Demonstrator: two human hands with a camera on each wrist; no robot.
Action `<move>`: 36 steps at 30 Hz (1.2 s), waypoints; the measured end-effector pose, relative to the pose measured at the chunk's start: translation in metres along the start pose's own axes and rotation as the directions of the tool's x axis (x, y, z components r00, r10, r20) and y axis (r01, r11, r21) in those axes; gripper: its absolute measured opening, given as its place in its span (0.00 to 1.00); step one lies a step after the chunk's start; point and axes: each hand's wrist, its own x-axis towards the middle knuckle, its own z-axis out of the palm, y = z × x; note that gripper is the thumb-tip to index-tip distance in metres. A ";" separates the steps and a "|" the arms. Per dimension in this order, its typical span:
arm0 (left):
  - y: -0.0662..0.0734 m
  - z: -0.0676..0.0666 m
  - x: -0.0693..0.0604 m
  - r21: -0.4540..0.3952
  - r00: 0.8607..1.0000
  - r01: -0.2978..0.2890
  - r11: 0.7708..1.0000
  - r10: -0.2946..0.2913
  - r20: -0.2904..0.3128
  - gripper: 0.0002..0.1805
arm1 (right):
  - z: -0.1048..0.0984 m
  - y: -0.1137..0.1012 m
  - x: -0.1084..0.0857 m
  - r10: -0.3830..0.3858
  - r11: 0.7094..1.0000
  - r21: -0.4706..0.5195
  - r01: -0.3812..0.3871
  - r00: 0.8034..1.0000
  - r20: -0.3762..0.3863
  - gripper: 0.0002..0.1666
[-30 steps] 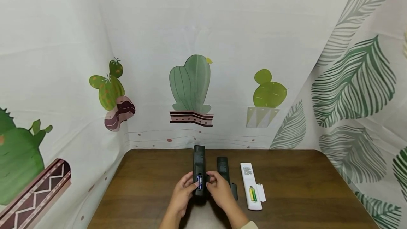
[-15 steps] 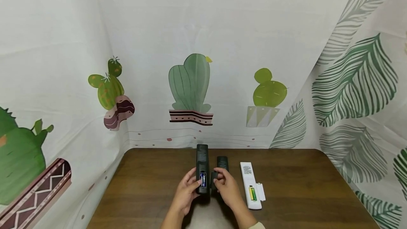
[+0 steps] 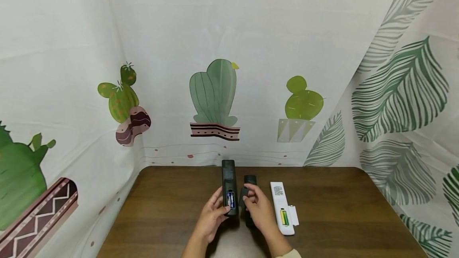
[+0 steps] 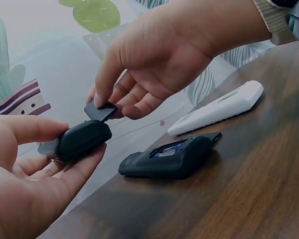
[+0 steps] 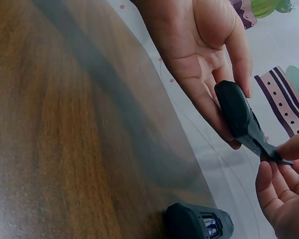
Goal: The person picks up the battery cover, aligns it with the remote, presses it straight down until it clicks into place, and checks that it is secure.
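Observation:
A black remote control [image 3: 228,174] is held above the table in my left hand [image 3: 209,217], back side up. Two blue batteries [image 3: 230,200] lie in its uncovered compartment, and my left thumb rests near their lower end. Just right of it, my right hand [image 3: 261,212] pinches a small black battery cover [image 3: 244,196] between thumb and fingers. In the left wrist view the cover [image 4: 99,110] is tilted beside the remote's [image 4: 84,139] edge; whether they touch I cannot tell. Part of a second black remote [image 3: 250,179] is hidden behind my right hand in the head view.
On the brown wooden table [image 3: 172,198] the second black remote [image 4: 164,164] lies with its compartment uncovered and batteries inside. Further right lies a white remote [image 3: 279,196] with green and yellow batteries, its white cover [image 3: 293,215] alongside. A printed cloth [image 3: 258,23] hangs behind the table.
The cover in my right hand has come away from the remote's side to the right, and then slightly up. My left hand has shifted the remote a little to the right.

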 end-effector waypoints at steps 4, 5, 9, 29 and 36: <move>-0.001 0.001 -0.001 0.003 1.000 0.003 1.000 -0.003 0.010 0.46 | 0.001 -0.001 -0.002 -0.001 1.000 0.031 0.001 1.000 -0.014 0.24; -0.001 0.001 -0.001 0.002 1.000 0.007 1.000 -0.007 0.011 0.47 | 0.001 -0.002 -0.002 0.000 0.999 0.042 0.001 1.000 -0.018 0.24; -0.002 0.002 -0.001 0.005 1.000 0.017 1.000 -0.017 0.014 0.49 | 0.004 -0.006 -0.004 -0.019 0.998 0.064 0.020 1.000 -0.014 0.24; -0.006 0.005 -0.001 0.020 0.999 0.002 1.000 -0.002 0.032 0.50 | 0.009 -0.009 -0.007 -0.091 0.993 0.077 0.085 0.993 0.079 0.21; -0.006 0.007 -0.001 0.028 1.000 0.021 0.999 -0.021 0.022 0.50 | 0.007 -0.011 -0.007 -0.092 0.994 0.071 0.085 0.989 0.115 0.21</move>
